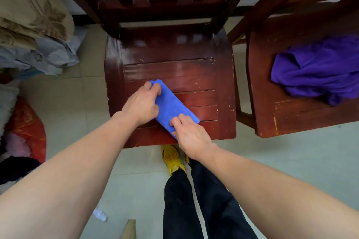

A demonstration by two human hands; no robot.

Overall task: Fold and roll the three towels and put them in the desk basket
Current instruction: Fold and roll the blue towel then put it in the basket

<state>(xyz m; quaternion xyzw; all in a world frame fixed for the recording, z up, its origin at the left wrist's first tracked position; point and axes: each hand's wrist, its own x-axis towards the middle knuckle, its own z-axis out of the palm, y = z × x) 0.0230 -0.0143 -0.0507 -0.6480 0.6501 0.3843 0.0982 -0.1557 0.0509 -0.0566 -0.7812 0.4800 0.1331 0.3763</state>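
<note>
A blue towel [172, 105], folded into a narrow strip, lies slantwise on the seat of a dark red wooden chair [174, 64]. My left hand [141, 103] grips the strip's far left end, fingers curled over its edge. My right hand [190, 134] pinches the near end by the seat's front edge. A crumpled purple towel [318, 70] lies in a heap on the seat of a second wooden chair [291, 116] to the right. No basket is in view, and I see no third towel.
Piled bedding and grey clothes [38, 40] fill the upper left. A red cushion [27, 128] and dark cloth lie on the floor at left. My leg in dark trousers and a yellow shoe [172, 159] stand before the chair on pale tiles.
</note>
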